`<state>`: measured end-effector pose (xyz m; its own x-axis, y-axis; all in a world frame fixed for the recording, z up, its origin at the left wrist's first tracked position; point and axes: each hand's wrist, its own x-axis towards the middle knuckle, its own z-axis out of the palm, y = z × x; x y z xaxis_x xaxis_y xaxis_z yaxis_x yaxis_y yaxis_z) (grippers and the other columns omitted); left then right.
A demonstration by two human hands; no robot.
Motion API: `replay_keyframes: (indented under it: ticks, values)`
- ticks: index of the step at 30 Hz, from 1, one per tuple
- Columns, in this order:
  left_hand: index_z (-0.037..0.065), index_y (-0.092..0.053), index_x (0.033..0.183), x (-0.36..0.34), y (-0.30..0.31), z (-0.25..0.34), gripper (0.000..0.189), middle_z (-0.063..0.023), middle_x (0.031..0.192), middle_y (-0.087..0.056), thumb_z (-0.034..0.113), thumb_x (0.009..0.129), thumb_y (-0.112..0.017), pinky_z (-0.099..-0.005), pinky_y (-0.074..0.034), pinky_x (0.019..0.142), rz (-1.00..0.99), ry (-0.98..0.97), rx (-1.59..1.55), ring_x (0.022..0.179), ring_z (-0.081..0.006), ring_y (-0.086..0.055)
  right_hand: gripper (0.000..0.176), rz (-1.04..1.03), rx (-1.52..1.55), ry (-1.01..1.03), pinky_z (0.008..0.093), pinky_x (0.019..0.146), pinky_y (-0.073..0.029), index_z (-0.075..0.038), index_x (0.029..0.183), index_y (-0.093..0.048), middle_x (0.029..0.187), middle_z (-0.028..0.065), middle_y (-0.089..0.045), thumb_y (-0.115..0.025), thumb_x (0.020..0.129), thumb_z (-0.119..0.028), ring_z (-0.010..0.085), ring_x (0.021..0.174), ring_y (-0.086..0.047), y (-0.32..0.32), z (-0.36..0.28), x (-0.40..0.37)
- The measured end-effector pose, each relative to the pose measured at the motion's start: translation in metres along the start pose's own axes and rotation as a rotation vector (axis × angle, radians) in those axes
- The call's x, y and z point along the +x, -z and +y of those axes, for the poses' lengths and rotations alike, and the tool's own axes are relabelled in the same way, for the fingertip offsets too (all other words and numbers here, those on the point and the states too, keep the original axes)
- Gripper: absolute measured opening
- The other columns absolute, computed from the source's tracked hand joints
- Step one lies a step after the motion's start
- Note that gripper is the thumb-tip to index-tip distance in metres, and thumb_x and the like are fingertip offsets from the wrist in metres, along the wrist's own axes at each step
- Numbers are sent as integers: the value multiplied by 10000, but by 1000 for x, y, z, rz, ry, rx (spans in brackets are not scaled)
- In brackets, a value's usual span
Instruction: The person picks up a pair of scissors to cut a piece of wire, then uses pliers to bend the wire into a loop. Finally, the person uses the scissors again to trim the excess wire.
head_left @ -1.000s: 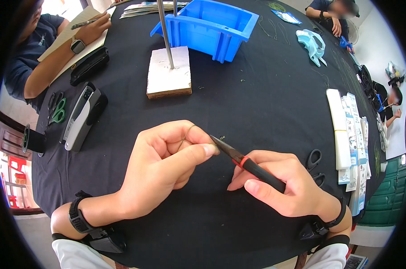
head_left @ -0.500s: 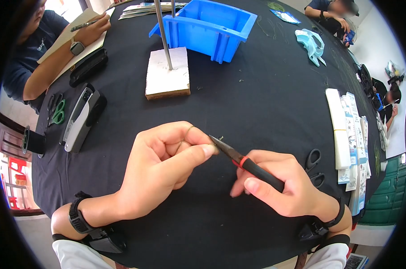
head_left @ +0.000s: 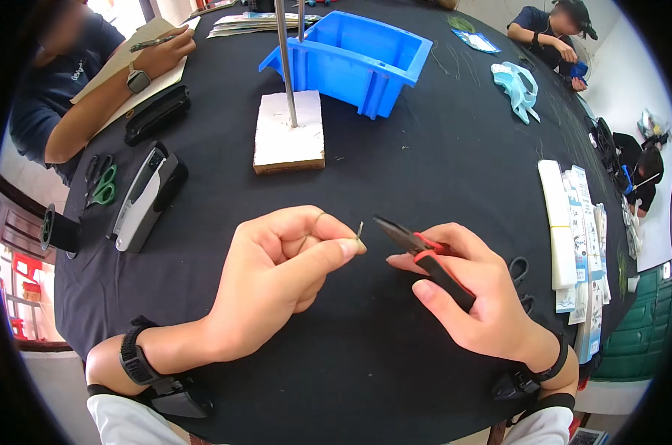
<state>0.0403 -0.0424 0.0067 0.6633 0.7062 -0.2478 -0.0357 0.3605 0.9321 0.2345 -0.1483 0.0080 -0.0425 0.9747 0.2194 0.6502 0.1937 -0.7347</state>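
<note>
My left hand (head_left: 280, 271) pinches a thin wire (head_left: 359, 230) between thumb and forefinger; a short bent end sticks up past the thumb tip, and a loop of it curves over the forefinger. My right hand (head_left: 473, 297) grips small pliers (head_left: 419, 252) with red-and-black handles. The dark jaws point left at the wire end, a small gap away from it. Both hands hover over the black table (head_left: 395, 170).
A white block (head_left: 290, 141) with a metal rod (head_left: 285, 63) stands behind the hands, a blue bin (head_left: 354, 55) beyond it. A grey stapler (head_left: 144, 196) and green scissors (head_left: 102, 185) lie left, black scissors (head_left: 520, 271) and paper packs (head_left: 577, 237) right. Other people sit around the table.
The pliers' jaws have come off the wire and moved a little to the right. My left hand still holds the wire, whose end now stands free.
</note>
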Motion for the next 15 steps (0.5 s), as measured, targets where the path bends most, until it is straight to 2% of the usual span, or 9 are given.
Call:
replay_keyframes:
  ticks: [6,9,12,15]
  values:
    - [-26,-594,870,-1,0,0,104,51,520,-385,73,888,-567,-208,-176,370,-27,-13,49,389,-8,-254,206,-6,-104,51,327,775,-439,34,937,-640,998,132,-553,-642,836,-144,257,872,-540,0,3,1]
    - [-31,-594,864,0,0,0,103,51,514,-386,65,886,-565,-212,-173,370,-40,-15,67,388,-8,-253,261,-130,-185,14,321,852,-451,25,1059,-653,1081,149,-530,-600,823,-74,255,961,-541,7,-1,3]
    - [-39,-593,860,-1,0,0,105,51,504,-386,59,883,-563,-213,-169,371,-55,0,55,387,-9,-252,198,-18,-150,93,331,763,-446,38,920,-638,997,137,-552,-649,823,-134,256,858,-540,0,3,3]
    - [-46,-592,855,-1,-1,1,106,51,495,-384,52,881,-561,-214,-164,372,-55,8,52,386,-9,-250,198,-34,-144,103,332,759,-449,38,919,-639,993,139,-553,-652,818,-131,256,855,-541,1,4,3]
